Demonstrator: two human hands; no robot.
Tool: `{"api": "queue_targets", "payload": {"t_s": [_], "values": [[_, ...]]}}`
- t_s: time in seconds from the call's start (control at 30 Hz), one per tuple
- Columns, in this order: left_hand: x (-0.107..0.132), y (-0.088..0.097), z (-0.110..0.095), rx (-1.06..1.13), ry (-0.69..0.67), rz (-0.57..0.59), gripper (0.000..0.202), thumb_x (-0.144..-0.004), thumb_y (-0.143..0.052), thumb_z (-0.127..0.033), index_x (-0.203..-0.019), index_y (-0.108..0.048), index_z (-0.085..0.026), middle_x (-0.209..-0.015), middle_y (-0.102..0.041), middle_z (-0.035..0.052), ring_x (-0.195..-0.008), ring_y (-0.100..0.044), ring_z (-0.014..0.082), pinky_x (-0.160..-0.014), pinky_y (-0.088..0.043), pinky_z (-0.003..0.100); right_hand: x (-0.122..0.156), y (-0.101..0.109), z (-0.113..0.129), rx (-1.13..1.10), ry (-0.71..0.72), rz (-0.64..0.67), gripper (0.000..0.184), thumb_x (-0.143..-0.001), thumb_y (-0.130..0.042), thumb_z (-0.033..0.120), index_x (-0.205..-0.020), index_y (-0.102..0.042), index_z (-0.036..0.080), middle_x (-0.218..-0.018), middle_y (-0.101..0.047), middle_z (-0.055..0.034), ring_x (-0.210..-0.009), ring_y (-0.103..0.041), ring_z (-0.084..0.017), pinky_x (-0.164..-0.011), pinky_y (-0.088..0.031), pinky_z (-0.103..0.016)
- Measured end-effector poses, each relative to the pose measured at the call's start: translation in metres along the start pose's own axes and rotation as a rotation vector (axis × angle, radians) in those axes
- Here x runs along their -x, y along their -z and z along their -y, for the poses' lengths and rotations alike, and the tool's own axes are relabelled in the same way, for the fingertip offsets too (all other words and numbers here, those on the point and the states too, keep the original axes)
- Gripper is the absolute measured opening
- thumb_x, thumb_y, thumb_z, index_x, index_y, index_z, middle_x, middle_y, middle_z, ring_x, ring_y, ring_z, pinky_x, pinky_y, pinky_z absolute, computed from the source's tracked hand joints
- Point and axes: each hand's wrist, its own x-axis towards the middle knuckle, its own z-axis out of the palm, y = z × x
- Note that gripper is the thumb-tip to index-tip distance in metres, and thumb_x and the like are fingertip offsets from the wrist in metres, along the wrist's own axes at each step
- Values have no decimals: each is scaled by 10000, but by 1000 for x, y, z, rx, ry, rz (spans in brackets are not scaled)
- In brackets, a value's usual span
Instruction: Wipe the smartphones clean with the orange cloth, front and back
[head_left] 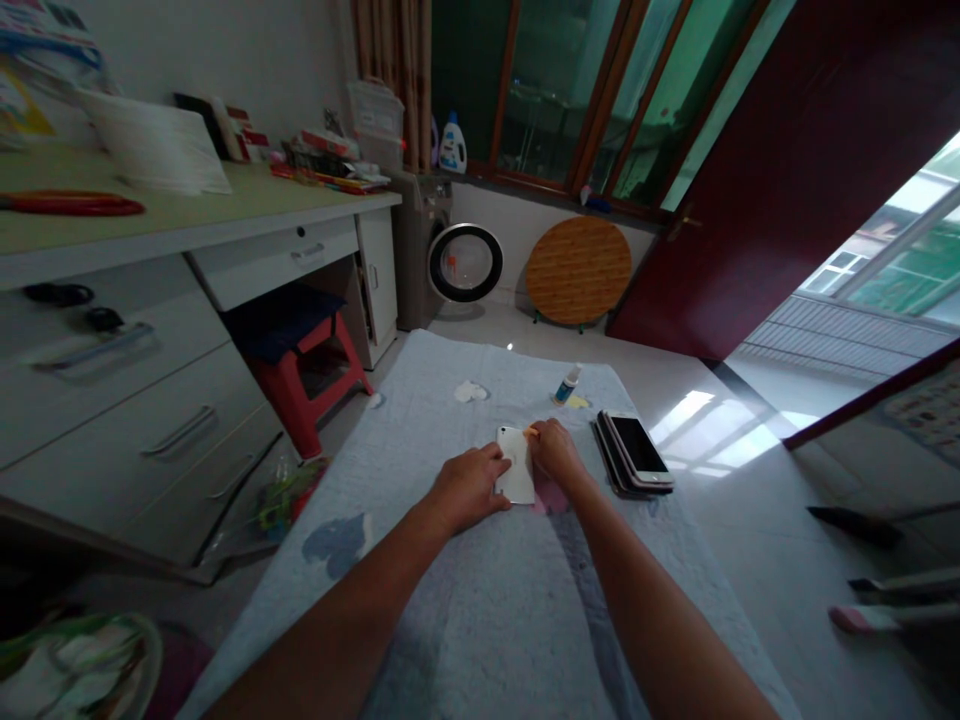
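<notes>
Head view shows your two hands meeting over a flat white phone lying back-up in the middle of a pale blue quilted cloth spread on the surface. Your left hand lies flat on the phone's left side, fingers spread and pressing down, so the phone stays put and cannot slide. Your right hand sits at the phone's right edge, fingers curled shut around a small orange tool whose tip touches the phone near its top. A bit of pink peeks out under that hand; what it is I cannot tell. Just to the right, a stack of dark-screened phones waits within easy reach. A small blue-capped bottle stands a little past them, and a white crumpled wad lies near it.
</notes>
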Motion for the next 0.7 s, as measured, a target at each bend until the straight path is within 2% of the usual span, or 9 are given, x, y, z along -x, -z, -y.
{"api": "queue_targets", "payload": {"t_s": [0.27,0.57,0.7], "values": [[1,0,2,8,-14,-17,502,-741,-675,-444,-1205,-564,-286,-1196,-556,33,-1014,-581,245,-793,-489,327,-28,14,-3,16,146,126,283,-901,-459,157,-1028,-711,141,-1006,-673,-122,-924,-593,-177,-787,-390,-227],[-1,-4,2,23,33,-4,487,-755,-676,-444,-1207,-568,-296,-1225,-562,37,-1084,-557,256,-869,-471,335,-48,12,30,-18,265,177,287,-899,-467,175,-1018,-727,180,-1022,-664,-106,-921,-593,-172,-800,-393,-230],[0,-5,3,35,17,-34,502,-741,-691,-442,-1200,-573,-277,-1208,-577,34,-1059,-572,253,-853,-481,334,-46,10,31,-30,286,161,283,-916,-459,187,-1005,-727,168,-988,-652,-110,-908,-582,-175,-806,-389,-236]]}}
